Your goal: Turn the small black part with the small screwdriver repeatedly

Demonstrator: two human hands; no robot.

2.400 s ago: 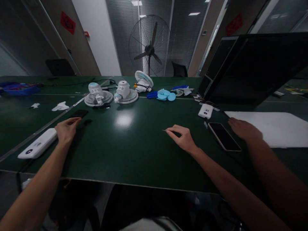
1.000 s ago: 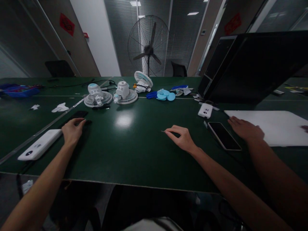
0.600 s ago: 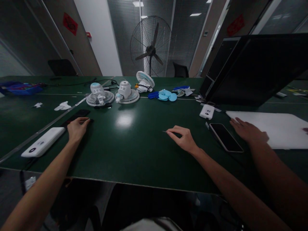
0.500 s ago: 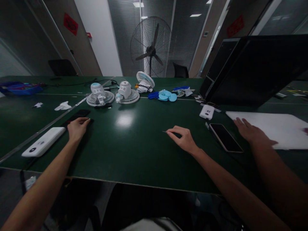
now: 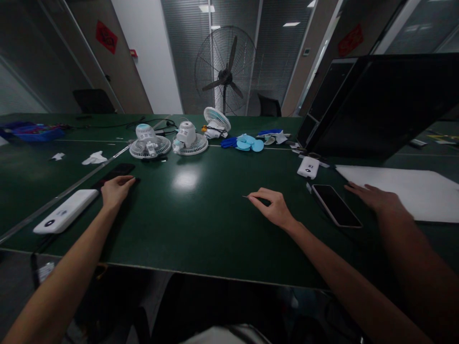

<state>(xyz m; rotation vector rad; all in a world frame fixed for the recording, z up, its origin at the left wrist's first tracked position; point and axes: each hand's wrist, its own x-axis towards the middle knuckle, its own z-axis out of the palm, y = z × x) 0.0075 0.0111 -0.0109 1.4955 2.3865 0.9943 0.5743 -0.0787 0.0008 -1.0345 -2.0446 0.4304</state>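
My left hand (image 5: 117, 192) rests on the green table at the left, thumb and fingertips pinched together. A small dark bit shows at its fingertips, too small to name. Beside it lie a black phone-like slab (image 5: 124, 168), partly hidden by the hand, and a white power bank (image 5: 66, 211). Right of the middle, my right hand (image 5: 272, 206) is closed in a pinch just over the tabletop. A thin pin (image 5: 245, 196) sticks out to the left from between its thumb and forefinger. To the right of that hand lies a phone (image 5: 336, 205) with a dark screen.
Another person's hand (image 5: 380, 198) lies by a white sheet (image 5: 426, 191) at the right. Small white fans (image 5: 148, 143), light-blue fan blades (image 5: 250, 143) and a smaller white power bank (image 5: 308, 167) stand farther back. A large black monitor (image 5: 387, 105) rises behind the sheet.
The other person's hand has slid slightly and turned at the edge of the white sheet. Both my hands stay where they were, still pinched.
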